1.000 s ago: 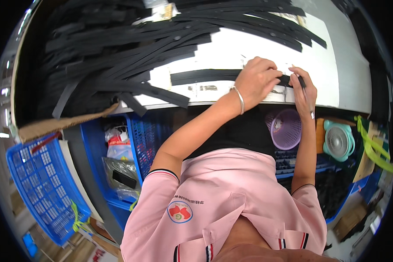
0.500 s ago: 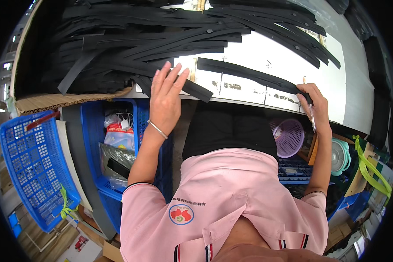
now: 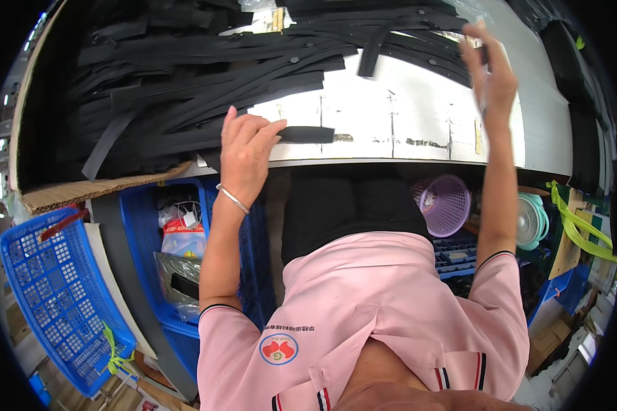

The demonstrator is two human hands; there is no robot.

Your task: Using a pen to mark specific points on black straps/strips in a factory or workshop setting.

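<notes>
My left hand (image 3: 245,144) is at the near edge of the pile of black fabric strips (image 3: 206,89), its fingers closed on one black strip (image 3: 312,135) whose end sticks out to the right. My right hand (image 3: 493,79) is raised over the far right of the white marked board (image 3: 418,109), smeared by motion. A slim pen (image 3: 485,103) with a silvery body and a dark part appears to be held in it. Left of the right hand, another black strip (image 3: 371,55) lies bent across the far strips, one end pointing toward me.
A cardboard edge (image 3: 103,186) borders the pile at left. Below the table are a blue basket (image 3: 62,294), a blue crate (image 3: 140,233) with bagged things, a purple basket (image 3: 449,205) and a turquoise round container (image 3: 531,220). Black material (image 3: 572,103) stands at far right.
My right hand has moved away from me with the pen, and the strip is gone from the near part of the board. My left fingers have closed on another strip.
</notes>
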